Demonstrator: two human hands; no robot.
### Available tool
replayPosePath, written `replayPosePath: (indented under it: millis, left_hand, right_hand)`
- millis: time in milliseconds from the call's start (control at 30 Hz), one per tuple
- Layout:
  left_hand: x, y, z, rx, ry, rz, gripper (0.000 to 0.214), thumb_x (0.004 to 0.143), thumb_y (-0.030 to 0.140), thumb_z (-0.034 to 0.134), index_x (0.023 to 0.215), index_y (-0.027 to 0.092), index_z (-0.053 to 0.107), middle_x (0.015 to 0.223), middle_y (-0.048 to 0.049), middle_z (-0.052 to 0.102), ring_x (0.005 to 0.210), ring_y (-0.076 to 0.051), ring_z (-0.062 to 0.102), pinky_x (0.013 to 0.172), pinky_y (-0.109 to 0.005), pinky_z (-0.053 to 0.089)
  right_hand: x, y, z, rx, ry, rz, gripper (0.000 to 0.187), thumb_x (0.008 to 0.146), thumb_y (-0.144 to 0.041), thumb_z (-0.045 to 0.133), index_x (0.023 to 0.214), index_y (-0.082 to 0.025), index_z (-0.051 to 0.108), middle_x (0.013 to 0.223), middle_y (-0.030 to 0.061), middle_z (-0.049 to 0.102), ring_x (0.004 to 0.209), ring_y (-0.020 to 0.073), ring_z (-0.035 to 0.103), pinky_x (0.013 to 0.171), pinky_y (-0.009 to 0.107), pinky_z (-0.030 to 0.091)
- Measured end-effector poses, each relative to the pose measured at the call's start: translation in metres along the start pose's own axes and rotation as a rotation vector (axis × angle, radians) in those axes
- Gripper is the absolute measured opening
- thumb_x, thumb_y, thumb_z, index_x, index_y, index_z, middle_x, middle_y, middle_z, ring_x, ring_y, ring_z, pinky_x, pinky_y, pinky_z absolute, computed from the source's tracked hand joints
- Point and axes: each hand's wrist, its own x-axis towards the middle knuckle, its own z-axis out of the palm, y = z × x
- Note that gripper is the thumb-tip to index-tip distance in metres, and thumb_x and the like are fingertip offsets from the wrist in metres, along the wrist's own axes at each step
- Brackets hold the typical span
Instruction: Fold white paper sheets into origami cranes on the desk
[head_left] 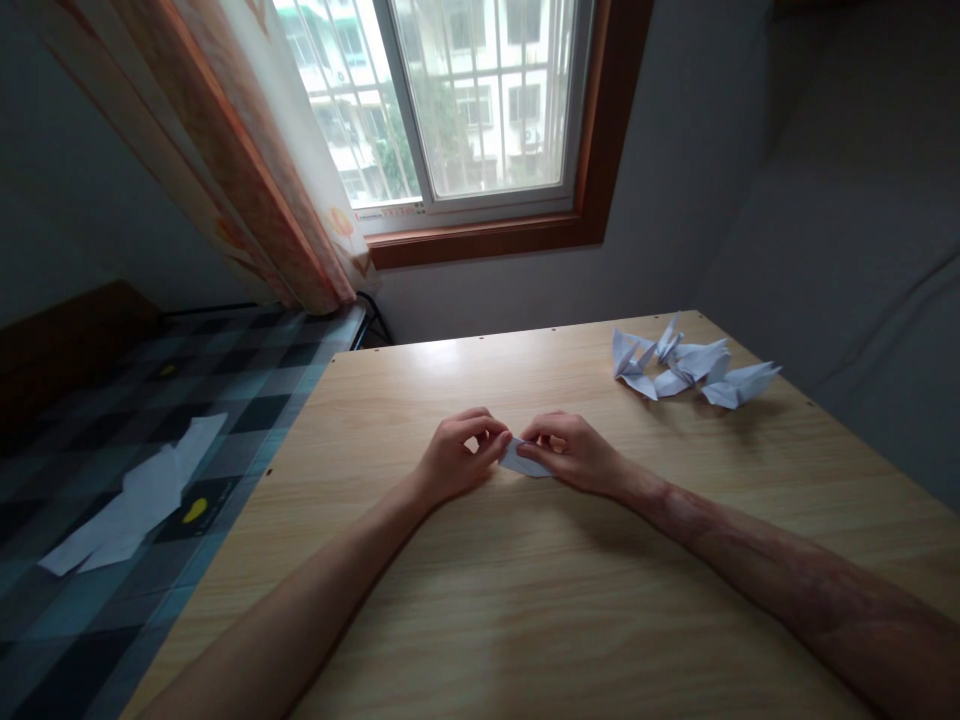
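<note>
Left hand (459,458) and right hand (576,452) angled inward, thumbs to fingers, both pinching one folded paper (528,467) mid-table (450,620). At least three paper cranes (688,366), overlapping, near table's far-right corner.

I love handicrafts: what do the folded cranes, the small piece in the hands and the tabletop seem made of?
Folded cranes: apparently matte white paper, by their sharp creases and thin edges.
Small piece: likely matte paper, white and thin, though partly hidden.
Tabletop: smooth, slightly glossy wood or wood-look laminate; grain and sheen show.
</note>
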Motion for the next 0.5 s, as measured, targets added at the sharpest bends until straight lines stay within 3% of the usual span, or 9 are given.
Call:
replayPosePath:
  millis: [333,500]
  left_hand:
    - [0.0046,0.0057,-0.002,-0.087,-0.034,-0.088,0.025,0.102,0.04,0.076,0.094,0.017,0.083,0.086,-0.0059,0.071,0.075,-0.014,0.062,0.066,-0.024,0.049]
    - [0.005,0.0002,-0.0054,-0.141,0.084,-0.177,0.032,0.099,0.045,0.079,0.085,0.016,0.081,0.081,-0.0051,0.07,0.075,-0.015,0.061,0.067,-0.025,0.047]
  right_hand:
    - [-0.0005,0.0016,0.0006,0.076,0.071,0.087,0.028,0.103,-0.048,0.073,0.097,-0.023,0.083,0.084,0.0036,0.078,0.074,0.0193,0.064,0.067,0.032,0.047]
    - [0.0006,0.0044,0.0002,0.124,0.063,0.153,0.02,0.101,-0.04,0.074,0.103,-0.021,0.081,0.089,0.0038,0.079,0.078,0.0198,0.067,0.072,0.032,0.05]
